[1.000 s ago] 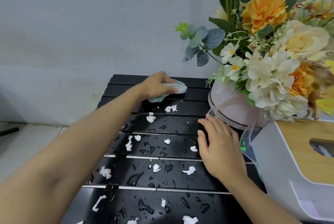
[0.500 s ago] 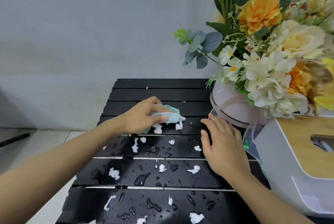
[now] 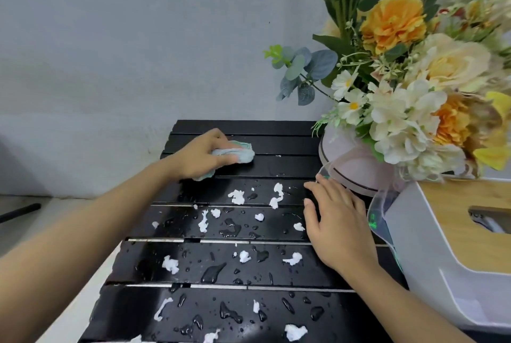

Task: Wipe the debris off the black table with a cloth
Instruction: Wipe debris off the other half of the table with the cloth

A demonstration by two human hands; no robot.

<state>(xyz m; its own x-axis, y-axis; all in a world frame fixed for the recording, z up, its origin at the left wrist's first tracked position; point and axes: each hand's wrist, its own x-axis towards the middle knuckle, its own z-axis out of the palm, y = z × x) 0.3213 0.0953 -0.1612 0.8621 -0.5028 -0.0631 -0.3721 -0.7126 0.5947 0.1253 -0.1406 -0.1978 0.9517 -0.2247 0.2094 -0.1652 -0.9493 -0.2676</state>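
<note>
Head view, looking down: the left hand (image 3: 203, 156) sits in the upper middle of the frame, its grip clamped on a bunched pale green cloth (image 3: 240, 153), fingers curled over the top and thumb along the near side. The cloth is pressed onto the black slatted surface (image 3: 276, 146) near its far edge, on slats that look dry. The right hand (image 3: 337, 221) lies flat at centre right of the surface, its grip apart, fingers straight and together, holding nothing.

White scraps of debris (image 3: 237, 196) are scattered over the nearer slats, from just below the cloth down to the bottom edge of the frame, mixed with water drops (image 3: 211, 273) and small puddles. One scrap lies just beside the right thumb.

A round pink pot (image 3: 348, 165) stands at the right of the surface, touching distance from the right fingertips, filled with orange, cream and white flowers (image 3: 392, 22). A white box (image 3: 431, 259) with a wooden top fills the lower right. Between pot and box a small green glowing mark (image 3: 373, 221) shows, too blurred to read. A grey wall (image 3: 110, 38) fills the upper left.
</note>
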